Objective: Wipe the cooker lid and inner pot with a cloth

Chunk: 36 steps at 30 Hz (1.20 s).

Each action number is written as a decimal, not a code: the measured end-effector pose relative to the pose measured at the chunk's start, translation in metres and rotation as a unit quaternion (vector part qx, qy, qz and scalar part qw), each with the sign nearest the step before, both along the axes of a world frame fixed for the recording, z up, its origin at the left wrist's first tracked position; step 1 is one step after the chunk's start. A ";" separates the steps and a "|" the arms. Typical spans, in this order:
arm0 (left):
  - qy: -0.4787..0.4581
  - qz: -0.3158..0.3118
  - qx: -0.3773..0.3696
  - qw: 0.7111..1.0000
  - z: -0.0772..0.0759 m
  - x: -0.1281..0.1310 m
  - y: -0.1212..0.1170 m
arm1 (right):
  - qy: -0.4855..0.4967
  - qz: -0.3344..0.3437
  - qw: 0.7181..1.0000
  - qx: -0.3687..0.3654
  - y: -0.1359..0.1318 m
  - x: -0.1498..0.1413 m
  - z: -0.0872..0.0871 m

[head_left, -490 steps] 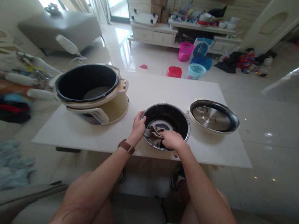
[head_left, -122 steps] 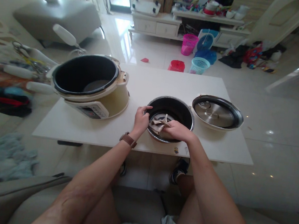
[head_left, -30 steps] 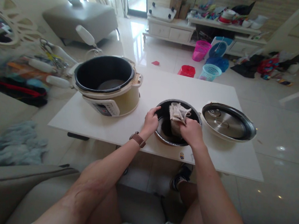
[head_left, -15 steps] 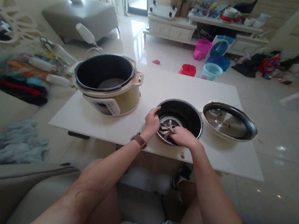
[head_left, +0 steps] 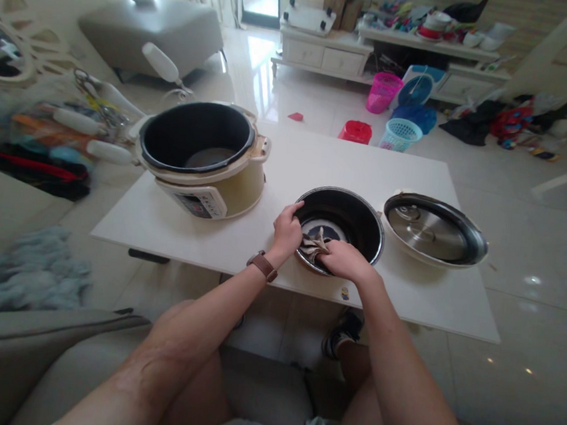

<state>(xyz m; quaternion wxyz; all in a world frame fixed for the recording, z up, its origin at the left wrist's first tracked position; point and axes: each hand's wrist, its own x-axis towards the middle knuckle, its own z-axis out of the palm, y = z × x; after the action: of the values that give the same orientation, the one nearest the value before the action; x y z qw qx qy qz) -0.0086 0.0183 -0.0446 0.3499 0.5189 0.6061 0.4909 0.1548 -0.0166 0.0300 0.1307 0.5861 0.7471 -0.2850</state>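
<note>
A dark inner pot [head_left: 358,214] stands on the white table [head_left: 318,162] in front of me. My left hand [head_left: 286,228], a brown watch on its wrist, grips the pot's left rim. My right hand [head_left: 342,259] presses a crumpled beige cloth [head_left: 314,244] against the inside of the pot near its front wall. Left of the pot stands a cream rice cooker body [head_left: 203,158], open and dark inside. The cooker's round metal lid [head_left: 435,228] lies upside down to the right of the pot.
Scissors and white-handled tools [head_left: 86,120] lie on a cluttered surface at the left. Pink, red and blue baskets [head_left: 383,112] stand on the glossy floor beyond the table, before a white cabinet. A bluish rug [head_left: 17,274] lies at lower left.
One second ago my right hand held the cloth up at the pot's far rim; it has since dropped to the near inside wall. My left hand stays on the rim.
</note>
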 end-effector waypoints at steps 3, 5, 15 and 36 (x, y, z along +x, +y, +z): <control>-0.008 0.002 -0.001 1.000 0.000 0.000 0.000 | -0.005 -0.001 1.000 -0.001 0.000 -0.001 0.000; -0.009 0.003 -0.001 1.000 0.000 0.000 0.000 | -0.009 -0.003 1.000 -0.002 0.000 -0.001 0.001; -0.009 0.011 0.000 1.000 0.001 0.002 0.000 | -0.018 -0.011 1.000 -0.010 -0.001 -0.003 0.003; -0.012 0.011 -0.002 1.000 0.002 0.001 0.000 | -0.015 -0.007 1.000 -0.006 -0.001 -0.002 0.000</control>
<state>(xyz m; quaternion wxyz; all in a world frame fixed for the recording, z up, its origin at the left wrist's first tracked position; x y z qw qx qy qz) -0.0074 0.0178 -0.0428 0.3526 0.5059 0.6084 0.4996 0.1524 -0.0178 0.0303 0.1429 0.5946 0.7395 -0.2815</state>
